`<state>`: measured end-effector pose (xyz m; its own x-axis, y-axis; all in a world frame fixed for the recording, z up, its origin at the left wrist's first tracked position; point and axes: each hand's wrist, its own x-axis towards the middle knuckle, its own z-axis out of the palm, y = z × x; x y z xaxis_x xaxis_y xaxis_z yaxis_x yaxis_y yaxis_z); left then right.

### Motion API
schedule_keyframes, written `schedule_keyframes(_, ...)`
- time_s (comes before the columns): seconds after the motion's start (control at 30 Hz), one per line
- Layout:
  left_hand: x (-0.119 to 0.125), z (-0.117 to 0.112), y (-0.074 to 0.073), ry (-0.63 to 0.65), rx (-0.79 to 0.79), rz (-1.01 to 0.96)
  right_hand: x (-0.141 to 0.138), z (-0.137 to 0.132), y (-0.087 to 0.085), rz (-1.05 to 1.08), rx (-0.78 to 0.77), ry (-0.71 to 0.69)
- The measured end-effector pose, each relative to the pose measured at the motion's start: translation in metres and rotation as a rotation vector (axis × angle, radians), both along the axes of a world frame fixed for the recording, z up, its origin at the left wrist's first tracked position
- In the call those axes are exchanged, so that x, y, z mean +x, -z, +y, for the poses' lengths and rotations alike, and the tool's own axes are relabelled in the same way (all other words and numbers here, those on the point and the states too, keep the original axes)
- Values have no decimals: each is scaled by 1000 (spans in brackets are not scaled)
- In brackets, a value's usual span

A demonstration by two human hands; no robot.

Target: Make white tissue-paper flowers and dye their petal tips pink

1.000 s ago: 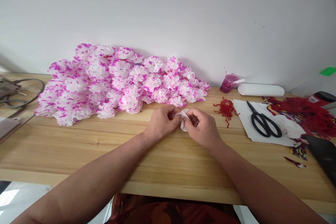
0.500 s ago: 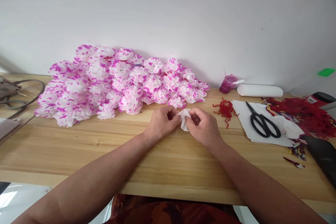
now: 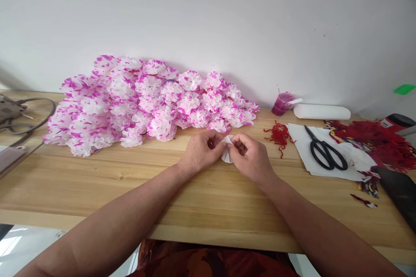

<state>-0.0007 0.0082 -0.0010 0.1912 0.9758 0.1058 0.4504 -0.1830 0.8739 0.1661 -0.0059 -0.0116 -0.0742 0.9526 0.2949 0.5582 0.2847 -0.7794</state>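
The left hand [image 3: 199,151] and right hand [image 3: 254,158] are pinching a small, finely pleated white piece [image 3: 227,157] between thumbs and fingers, its ridged lower part fanning out roundly just above the smooth, grained wooden table [image 3: 113,190]. Behind them, crinkled, ruffled paper-like blossoms [image 3: 162,127] with magenta-blotched edges are heaping against the wall. To the right, kinked red yarn [image 3: 280,135] is lying beside flat white sheets [image 3: 299,138], where black scissors [image 3: 316,140] with looped handles are resting. Compared with half a second ago, the piece's upper flap is showing less and its lower pleats are spreading wider.
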Motion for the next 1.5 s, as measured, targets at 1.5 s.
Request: schedule_keyframes(1.5, -3, 2, 3, -2, 32, 49, -1, -2, 0, -221, 154, -26)
